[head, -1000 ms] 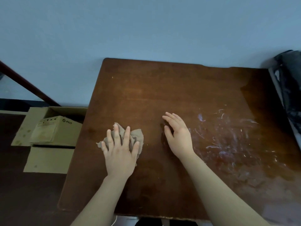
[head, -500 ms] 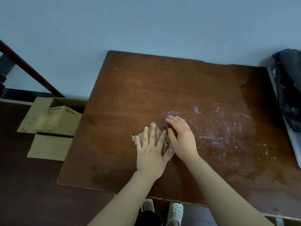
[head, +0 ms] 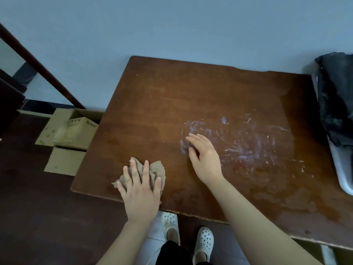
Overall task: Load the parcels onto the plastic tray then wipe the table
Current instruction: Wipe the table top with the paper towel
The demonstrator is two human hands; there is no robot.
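View from head camera, looking down. Dark brown wooden table stands against a blue wall.

Crumpled beige cloth lies near the front-left corner of the table, close to the front edge. Left hand lies flat on top of it with fingers straight and spread, pressing down, not clutching. Judgement: a flat palm spreads pressure over the cloth so that it drags across the wood without bunching.

Right hand sits near the table's middle, apart from the cloth. It holds nothing; its fingers are loosely bent and the fingertips touch the wood at the left margin of the white chalky smears. Judgement: it braces the body, or feels out the dirty patch.

Smears cover the centre-right of the table, so the wiping is not yet done there.

Black plastic-wrapped parcel rests in a pale grey plastic tray at the right edge. The loading step appears complete, though the tray is cut off by the frame.

Off the table: brown cardboard boxes on the floor by the left edge, and white perforated clogs below the front edge.
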